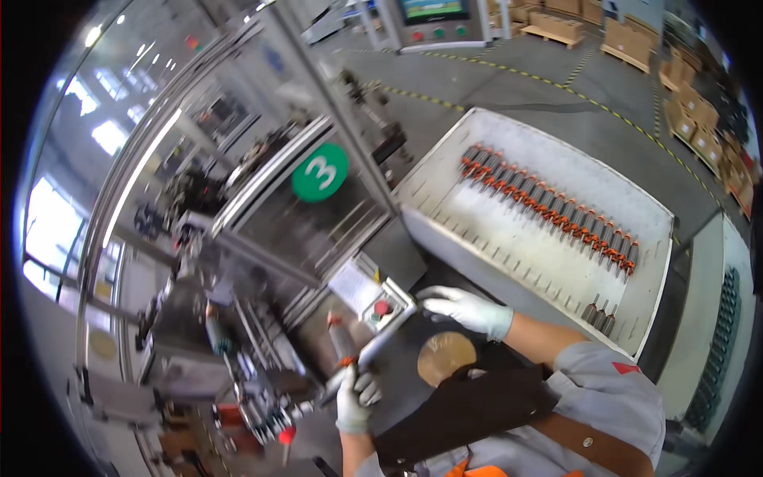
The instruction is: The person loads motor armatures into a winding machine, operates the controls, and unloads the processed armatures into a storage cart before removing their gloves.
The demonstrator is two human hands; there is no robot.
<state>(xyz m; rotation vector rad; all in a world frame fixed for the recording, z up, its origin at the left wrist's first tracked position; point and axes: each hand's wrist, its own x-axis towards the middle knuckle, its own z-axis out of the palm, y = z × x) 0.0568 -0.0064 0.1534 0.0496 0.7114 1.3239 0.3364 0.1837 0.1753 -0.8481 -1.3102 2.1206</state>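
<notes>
My left hand (354, 397), in a white glove, is shut on a small motor rotor (342, 342) with a grey body and an orange collar, held low beside the machine. My right hand (469, 308), also gloved, rests with fingers closed at the edge of a small grey button box (383, 306) with a red button. Behind it a large white tray (524, 238) carries a long diagonal row of rotors (548, 203) with orange collars. A few more rotors (600, 316) stand at the tray's near corner.
A glass-walled machine (262, 215) with a round green sign (320, 172) fills the left. A round brown disc (445, 356) lies near my apron. A control cabinet (433, 20) stands far back, cardboard boxes (691, 103) on pallets at upper right, a dark rack (715, 358) at right.
</notes>
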